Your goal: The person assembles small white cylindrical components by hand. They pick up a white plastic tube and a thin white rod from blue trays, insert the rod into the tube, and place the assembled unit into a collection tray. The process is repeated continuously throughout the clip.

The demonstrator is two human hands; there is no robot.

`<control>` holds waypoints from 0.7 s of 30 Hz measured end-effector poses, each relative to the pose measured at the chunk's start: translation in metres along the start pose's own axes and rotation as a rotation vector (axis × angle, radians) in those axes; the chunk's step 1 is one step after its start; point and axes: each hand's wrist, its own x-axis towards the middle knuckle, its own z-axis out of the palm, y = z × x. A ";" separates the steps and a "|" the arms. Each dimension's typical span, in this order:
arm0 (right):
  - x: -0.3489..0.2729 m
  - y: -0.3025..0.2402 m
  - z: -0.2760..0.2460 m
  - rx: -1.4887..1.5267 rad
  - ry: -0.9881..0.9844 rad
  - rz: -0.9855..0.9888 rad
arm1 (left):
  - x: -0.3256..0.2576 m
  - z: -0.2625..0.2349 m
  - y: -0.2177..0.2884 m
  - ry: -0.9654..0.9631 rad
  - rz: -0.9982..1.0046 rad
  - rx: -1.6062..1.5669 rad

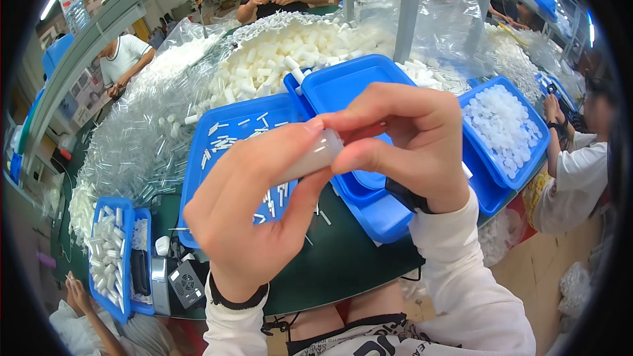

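My left hand (260, 191) is closed round a short, milky translucent plastic tube (308, 158), held tilted with one end up toward the right. With thumb and fingers my right hand (402, 138) grips that upper end, where a clearer rim shows. Whether a separate small piece sits between the right fingertips cannot be made out. Behind the left hand lies a blue tray (198, 201) with thin white and clear little tubes scattered in it. Beyond the right hand, another blue tray (339, 86) rests on stacked trays.
A blue tray of small translucent discs (502, 128) stands at right. White cylinders (290, 53) are heaped at the back, with clear tubes (148, 138) piled at left. A small grey device (188, 283) sits near the left table edge. Metal posts (409, 10) rise behind; co-workers sit around.
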 end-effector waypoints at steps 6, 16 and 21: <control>-0.024 -0.034 0.011 -0.026 0.053 0.203 | 0.002 -0.018 0.047 -0.239 -0.459 -0.278; -0.187 -0.050 0.033 0.372 0.192 0.681 | -0.089 -0.037 0.102 -0.316 -1.155 -1.017; -0.253 -0.041 0.078 0.545 0.054 1.093 | -0.186 -0.021 0.106 -0.320 -1.480 -1.039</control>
